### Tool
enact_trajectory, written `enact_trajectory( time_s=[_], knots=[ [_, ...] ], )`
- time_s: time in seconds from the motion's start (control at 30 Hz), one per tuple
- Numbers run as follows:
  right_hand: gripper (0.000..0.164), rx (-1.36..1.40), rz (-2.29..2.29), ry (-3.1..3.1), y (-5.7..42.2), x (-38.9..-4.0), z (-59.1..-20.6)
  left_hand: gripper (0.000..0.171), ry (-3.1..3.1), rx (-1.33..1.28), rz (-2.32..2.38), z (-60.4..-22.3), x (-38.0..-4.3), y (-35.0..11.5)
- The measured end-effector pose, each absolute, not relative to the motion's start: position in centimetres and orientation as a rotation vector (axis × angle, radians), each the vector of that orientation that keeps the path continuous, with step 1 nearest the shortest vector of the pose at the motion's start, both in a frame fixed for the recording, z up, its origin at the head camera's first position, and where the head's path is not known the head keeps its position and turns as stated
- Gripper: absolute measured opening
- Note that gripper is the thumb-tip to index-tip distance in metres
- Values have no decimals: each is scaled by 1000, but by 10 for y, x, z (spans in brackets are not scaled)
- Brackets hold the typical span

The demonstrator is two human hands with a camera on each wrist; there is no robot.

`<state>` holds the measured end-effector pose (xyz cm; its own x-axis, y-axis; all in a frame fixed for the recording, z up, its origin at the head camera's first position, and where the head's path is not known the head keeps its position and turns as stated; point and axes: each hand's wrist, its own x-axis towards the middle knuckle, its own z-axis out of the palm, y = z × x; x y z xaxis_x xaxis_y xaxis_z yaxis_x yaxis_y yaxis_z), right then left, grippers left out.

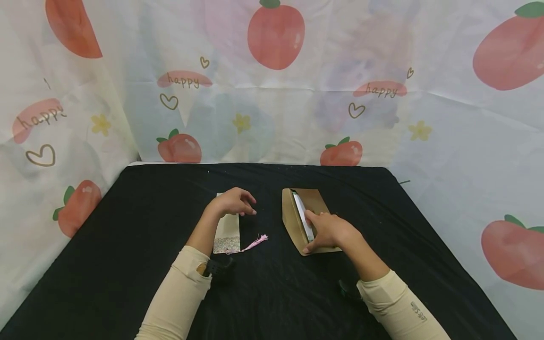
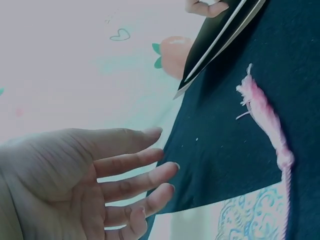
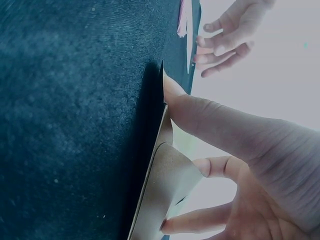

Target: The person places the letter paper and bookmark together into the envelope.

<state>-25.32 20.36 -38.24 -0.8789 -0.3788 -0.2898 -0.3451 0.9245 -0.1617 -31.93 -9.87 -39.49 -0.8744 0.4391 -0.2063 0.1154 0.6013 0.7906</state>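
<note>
A brown paper envelope (image 1: 318, 200) lies with its flap raised and a white paper or card (image 1: 301, 208) showing in its opening. My right hand (image 1: 329, 230) holds the envelope at its near end, thumb at the flap's edge and bent fingers on the body, as the right wrist view also shows. To the left lies a cream bookmark-like card (image 1: 225, 229) with a patterned end and a pink tassel (image 1: 257, 241). My left hand (image 1: 233, 202) hovers over this card, fingers loosely bent and holding nothing; in the left wrist view the palm (image 2: 65, 185) is bare.
A black cloth (image 1: 272, 297) covers the table. White curtains with fruit prints (image 1: 276, 38) stand behind it and at both sides. Dark wrist devices (image 1: 218, 267) sit under the sleeves, close to the cloth.
</note>
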Motion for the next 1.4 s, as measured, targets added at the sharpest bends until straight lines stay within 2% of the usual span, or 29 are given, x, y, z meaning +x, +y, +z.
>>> enact_trajectory(
  time_s=[0.4,0.77,1.1,1.3,1.4],
  knots=[
    [64,-543,-144,2762,204,-253,-384,43,2546,247,1097,-396,-322,-130],
    [65,-537,-134,2757,204,-254,-385,40,2614,103,1057,-394,-321,-152],
    [65,-547,-140,2754,203,-253,-383,49,2658,-19,953,-393,-319,-145],
    [65,-560,-132,2759,202,-253,-382,36,2721,-31,881,-398,-318,-134],
    [65,-554,-135,2759,202,-253,-383,36,2736,-78,836,-402,-319,-128]
  ],
)
